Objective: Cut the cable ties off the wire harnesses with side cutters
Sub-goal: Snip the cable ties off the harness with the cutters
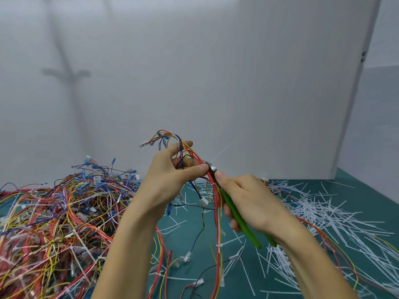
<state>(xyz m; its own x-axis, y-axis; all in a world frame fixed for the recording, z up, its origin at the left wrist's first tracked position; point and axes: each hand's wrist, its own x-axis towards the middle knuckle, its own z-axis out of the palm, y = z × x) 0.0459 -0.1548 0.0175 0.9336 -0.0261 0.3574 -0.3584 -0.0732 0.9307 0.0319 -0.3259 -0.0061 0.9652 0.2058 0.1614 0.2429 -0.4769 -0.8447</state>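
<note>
My left hand (172,171) pinches a wire harness (217,203) of red, yellow, blue and black wires, held up above the green mat. My right hand (248,201) grips green-handled side cutters (237,216), forefinger laid along the top. The metal jaws (211,168) sit against the red wires just right of my left thumb. A thin white cable tie tail (223,151) streaks up and right from the jaws, blurred. Another white tie (212,184) wraps the bundle just below the jaws. The harness ends hang down to the mat.
A big heap of tied harnesses (56,216) fills the left of the green mat (356,190). Several cut white tie pieces (319,214) litter the right side, with a few loose harnesses among them. White walls (237,83) stand close behind and at the right.
</note>
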